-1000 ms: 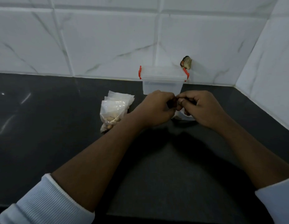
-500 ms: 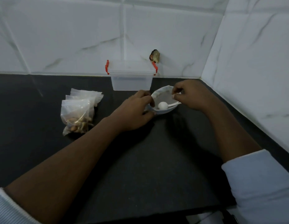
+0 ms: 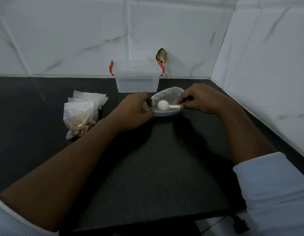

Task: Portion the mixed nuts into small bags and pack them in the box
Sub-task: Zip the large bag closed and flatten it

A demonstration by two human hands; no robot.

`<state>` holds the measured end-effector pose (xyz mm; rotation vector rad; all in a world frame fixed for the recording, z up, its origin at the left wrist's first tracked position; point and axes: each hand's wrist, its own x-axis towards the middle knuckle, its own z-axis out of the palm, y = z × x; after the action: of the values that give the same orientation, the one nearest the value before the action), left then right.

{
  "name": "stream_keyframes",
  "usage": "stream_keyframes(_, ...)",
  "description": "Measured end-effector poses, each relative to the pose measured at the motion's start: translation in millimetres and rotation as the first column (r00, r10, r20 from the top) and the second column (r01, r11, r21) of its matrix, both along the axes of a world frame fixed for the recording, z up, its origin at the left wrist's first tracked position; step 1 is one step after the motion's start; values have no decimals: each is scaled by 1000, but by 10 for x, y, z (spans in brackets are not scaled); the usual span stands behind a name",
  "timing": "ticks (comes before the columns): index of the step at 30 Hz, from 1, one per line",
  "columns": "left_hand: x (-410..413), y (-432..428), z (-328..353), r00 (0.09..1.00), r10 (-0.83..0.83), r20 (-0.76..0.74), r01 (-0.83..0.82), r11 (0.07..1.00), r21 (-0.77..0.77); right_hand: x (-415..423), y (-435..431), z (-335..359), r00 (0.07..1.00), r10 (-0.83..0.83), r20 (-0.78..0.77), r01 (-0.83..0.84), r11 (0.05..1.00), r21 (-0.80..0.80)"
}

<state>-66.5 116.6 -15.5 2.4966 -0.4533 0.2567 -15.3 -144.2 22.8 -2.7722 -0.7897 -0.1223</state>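
Observation:
A white bowl (image 3: 171, 94) sits on the dark counter in front of a clear plastic box (image 3: 136, 80) with a lid and red clips. A white scoop (image 3: 163, 105) lies in the bowl, its round head toward the left. My left hand (image 3: 133, 111) grips the bowl's left rim. My right hand (image 3: 200, 98) pinches the scoop's handle at the bowl's right side. Small clear bags (image 3: 83, 113) lie piled to the left, the front one holding mixed nuts. No nuts show in the bowl.
The black counter (image 3: 147, 167) meets white tiled walls at the back and right, forming a corner. A small brown patch (image 3: 161, 55) marks the back wall behind the box. The counter's front edge runs along the bottom.
My hands were together over the bowl, hiding it. They have parted: the left now holds the rim and the right holds the scoop's handle. The camera swung right.

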Motion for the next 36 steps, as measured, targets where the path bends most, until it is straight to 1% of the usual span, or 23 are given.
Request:
stream_keyframes(3, 1, 23, 12, 1000, 13, -9, -13, 1000, 7, -27, 49, -8, 999, 22, -27, -25, 993, -114)
stream_keyframes(4, -6, 27, 17, 1000, 12, -14, -12, 1000, 5, -37, 72, -5, 1000, 25, -13, -27, 994, -107)
stream_keyframes(7, -15, 38, 26, 1000, 7, -10, -7, 1000, -6, -74, 129, 31, 997, 13, 74, -18, 998, 67)
stream_keyframes(8, -23, 42, 35, 1000, 12, -15, -12, 1000, -11, -79, 144, 35, 997, 17, 78, -22, 997, 71)
stream_keyframes(10, -30, 53, 49, 999, 26, -30, -26, 1000, -14, -93, 185, 12, 998, 36, 56, -34, 999, -43)
stream_keyframes(11, -23, 55, 57, 999, 29, -31, -30, 1000, -7, -96, 199, -3, 998, 34, 61, -31, 998, -62)
stream_keyframes(13, -14, 66, 62, 999, 37, -25, -37, 999, 7, -87, 208, -4, 995, 12, 97, -13, 1000, 10)
stream_keyframes(14, -8, 77, 63, 999, 47, -21, -47, 999, 6, -93, 223, 18, 996, 7, 86, -8, 1000, 5)
stream_keyframes(16, 1, 93, 50, 998, 66, -19, -66, 998, 7, -145, 243, 51, 999, 14, 43, -12, 999, -52)
stream_keyframes(17, 6, 93, 41, 997, 74, -12, -74, 997, 9, -181, 233, 79, 999, 8, 54, -8, 1000, -2)
stream_keyframes(18, 5, 93, 31, 996, 84, -3, -84, 996, 8, -217, 213, 122, 996, -16, 83, 8, 995, 98)
stream_keyframes(20, 6, 93, 15, 994, 106, -1, -106, 994, -9, -225, 153, 223, 983, -97, 158, 46, 952, 302)
stream_keyframes(21, 12, 101, 3, 993, 115, 0, -114, 993, -19, -170, 141, 256, 971, -146, 189, 73, 936, 345)
stream_keyframes(22, 18, 103, -3, 993, 120, 8, -120, 992, -25, -80, 146, 265, 958, -194, 213, 111, 930, 349)
stream_keyframes(24, 32, 97, -11, 991, 133, 26, -132, 991, -31, 194, 208, 200, 933, -271, 236, 199, 937, 289)
stream_keyframes(26, 61, 77, -24, 987, 154, 43, -151, 987, -52, 476, 305, 48, 923, -320, 212, 270, 935, 231)
stream_keyframes(28, 88, 64, -50, 983, 171, 67, -167, 984, -62, 698, 411, -97, 917, -357, 180, 315, 922, 223)
stream_keyframes(33, 170, 49, -113, 976, 166, 138, -168, 986, 4, 1098, 627, -287, 917, -381, 116, 357, 916, 182)
stream_keyframes(36, 194, 47, -126, 979, 152, 138, -158, 987, 33, 1249, 681, -311, 924, -371, 90, 358, 924, 135)
